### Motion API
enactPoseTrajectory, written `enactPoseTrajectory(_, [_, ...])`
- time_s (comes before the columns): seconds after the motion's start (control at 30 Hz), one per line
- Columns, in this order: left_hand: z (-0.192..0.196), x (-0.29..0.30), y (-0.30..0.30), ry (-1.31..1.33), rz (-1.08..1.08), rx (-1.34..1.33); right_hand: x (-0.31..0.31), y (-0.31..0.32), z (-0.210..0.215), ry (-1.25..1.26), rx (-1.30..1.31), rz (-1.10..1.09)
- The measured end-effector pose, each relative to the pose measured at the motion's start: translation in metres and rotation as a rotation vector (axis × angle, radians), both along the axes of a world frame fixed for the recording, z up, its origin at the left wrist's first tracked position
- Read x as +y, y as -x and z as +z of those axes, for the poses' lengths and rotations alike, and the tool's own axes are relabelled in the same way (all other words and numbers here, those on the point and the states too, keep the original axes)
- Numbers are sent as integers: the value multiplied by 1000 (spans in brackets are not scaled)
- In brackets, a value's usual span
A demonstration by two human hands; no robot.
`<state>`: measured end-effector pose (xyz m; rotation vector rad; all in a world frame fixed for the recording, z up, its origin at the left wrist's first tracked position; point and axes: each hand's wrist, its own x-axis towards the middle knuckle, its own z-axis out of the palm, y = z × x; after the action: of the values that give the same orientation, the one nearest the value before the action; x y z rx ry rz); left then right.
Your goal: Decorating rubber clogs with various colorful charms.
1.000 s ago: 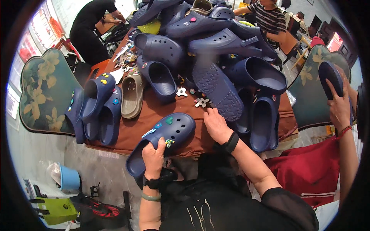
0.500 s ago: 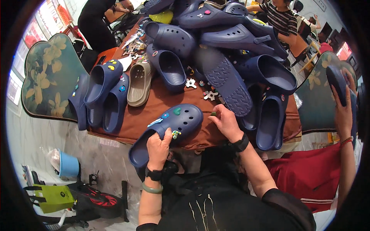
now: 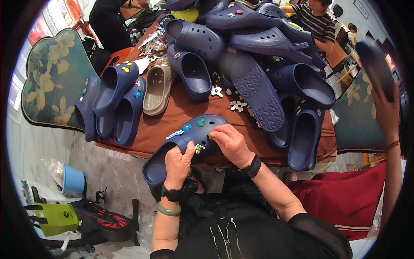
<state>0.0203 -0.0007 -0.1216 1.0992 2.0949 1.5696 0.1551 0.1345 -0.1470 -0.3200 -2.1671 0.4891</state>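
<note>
My left hand (image 3: 178,165) grips a navy clog (image 3: 156,167) by the side of its foot opening, thumb on top. The clog lies tilted at the table's front edge, toe pointing away to the right. On its upper sit a green heart charm (image 3: 200,122), a blue flower-shaped charm (image 3: 186,127) and a yellow-green charm (image 3: 199,149) near my thumb. My right hand (image 3: 230,142) pinches a small green charm (image 3: 210,135) against the clog's holed top. The fingers of that hand cover part of the toe.
Navy clogs (image 3: 253,84) are heaped across the brown-covered table (image 3: 172,125), with a tan clog (image 3: 158,90) at left. Loose charms (image 3: 238,105) lie beyond my right hand. At right, another person's raised hand (image 3: 386,110) holds a dark clog (image 3: 374,64). Chair backs (image 3: 56,82) flank the table.
My right hand has moved left from beside the clog onto its top, carrying the green charm. My left hand keeps its grip. The co-worker at right has raised the dark clog.
</note>
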Motion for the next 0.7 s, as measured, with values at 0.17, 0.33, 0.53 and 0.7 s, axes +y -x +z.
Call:
enactPoseTrajectory(0.17, [-4, -1, 2, -9, -20, -30, -1, -8, 2, -34, -65, 51])
enactPoseTrajectory(0.33, [-7, -3, 6, 12, -62, -58, -7, -18, 31, -142, -307, -15])
enactPoseTrajectory(0.53, [-7, -2, 7, -19, -105, -71, -3, -13, 34, -207, -484, 51])
enactPoseTrajectory(0.7, [-8, -3, 8, -24, -120, -78, 3, -16, 32, -173, -483, 81])
